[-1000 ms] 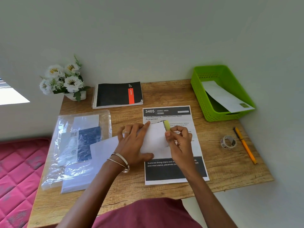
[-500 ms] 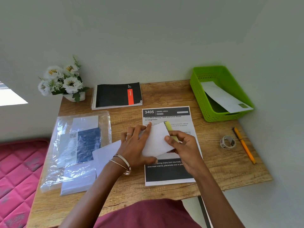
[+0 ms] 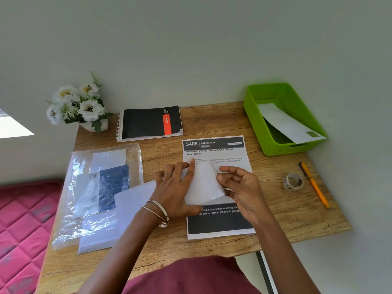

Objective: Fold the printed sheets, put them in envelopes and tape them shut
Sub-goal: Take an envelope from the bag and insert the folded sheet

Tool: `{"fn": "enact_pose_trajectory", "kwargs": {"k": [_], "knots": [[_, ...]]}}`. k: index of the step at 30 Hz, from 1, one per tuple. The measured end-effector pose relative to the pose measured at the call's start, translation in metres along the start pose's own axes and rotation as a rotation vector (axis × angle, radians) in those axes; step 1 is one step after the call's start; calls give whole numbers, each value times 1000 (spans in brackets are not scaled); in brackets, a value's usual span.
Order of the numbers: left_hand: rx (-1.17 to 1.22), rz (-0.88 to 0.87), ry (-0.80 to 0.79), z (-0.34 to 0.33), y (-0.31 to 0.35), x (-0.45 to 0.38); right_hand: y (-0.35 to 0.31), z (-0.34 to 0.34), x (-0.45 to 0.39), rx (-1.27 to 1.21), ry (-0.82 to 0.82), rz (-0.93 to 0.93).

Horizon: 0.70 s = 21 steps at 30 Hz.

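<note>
I hold a white envelope (image 3: 204,183) just above the printed sheet (image 3: 214,150), which lies flat on the wooden desk (image 3: 212,119). My left hand (image 3: 175,187) grips the envelope's left part, fingers spread on top and thumb under its lower edge. My right hand (image 3: 240,187) is at the envelope's right edge with its fingers curled and the thumb tip on the paper. A roll of clear tape (image 3: 293,181) sits on the desk to the right, apart from both hands.
A green basket (image 3: 254,117) at the back right holds another envelope (image 3: 284,122). An orange pen (image 3: 315,187) lies beside the tape. A plastic pack of envelopes (image 3: 101,183), loose white envelopes (image 3: 131,200), a black notebook (image 3: 148,122) and potted flowers (image 3: 76,102) fill the left side.
The envelope has turned in my hands, and the yellow-green strip at its right edge no longer shows. My right hand has shifted slightly right and its fingers have loosened.
</note>
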State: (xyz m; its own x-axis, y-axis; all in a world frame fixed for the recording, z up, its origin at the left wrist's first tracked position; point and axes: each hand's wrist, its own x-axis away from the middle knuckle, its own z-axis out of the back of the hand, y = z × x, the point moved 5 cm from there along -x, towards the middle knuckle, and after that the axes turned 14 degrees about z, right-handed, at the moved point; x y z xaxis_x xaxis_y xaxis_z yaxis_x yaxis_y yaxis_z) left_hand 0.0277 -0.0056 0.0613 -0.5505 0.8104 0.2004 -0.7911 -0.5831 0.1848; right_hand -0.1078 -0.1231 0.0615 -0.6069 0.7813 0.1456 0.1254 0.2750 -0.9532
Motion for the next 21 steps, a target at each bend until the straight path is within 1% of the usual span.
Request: {"fn": "enact_pose_trajectory", "kwargs": {"k": [3,6,8,12,14,15,17,19,21], "knots": [[-13,-21,21,0,-1,1,2,-1,-2,125,-51,22],[-34,-56,23,-3,1,1,4,-1,-5,261,-43,64],[-22,-70,32,-3,1,1,4,1,-6,284,-59,94],[30,-84,19,0,-2,3,-4,2,-7,278,-241,102],[99,-93,9,4,-3,4,-9,2,-7,300,-310,129],[126,-98,-3,5,-3,4,-12,2,-8,319,-316,155],[133,-107,-7,9,-1,3,-16,2,-9,328,-274,209],[121,-119,65,16,4,3,-19,-2,-11,310,-217,263],[151,-158,226,31,12,5,-25,-9,-12,250,-185,310]]}}
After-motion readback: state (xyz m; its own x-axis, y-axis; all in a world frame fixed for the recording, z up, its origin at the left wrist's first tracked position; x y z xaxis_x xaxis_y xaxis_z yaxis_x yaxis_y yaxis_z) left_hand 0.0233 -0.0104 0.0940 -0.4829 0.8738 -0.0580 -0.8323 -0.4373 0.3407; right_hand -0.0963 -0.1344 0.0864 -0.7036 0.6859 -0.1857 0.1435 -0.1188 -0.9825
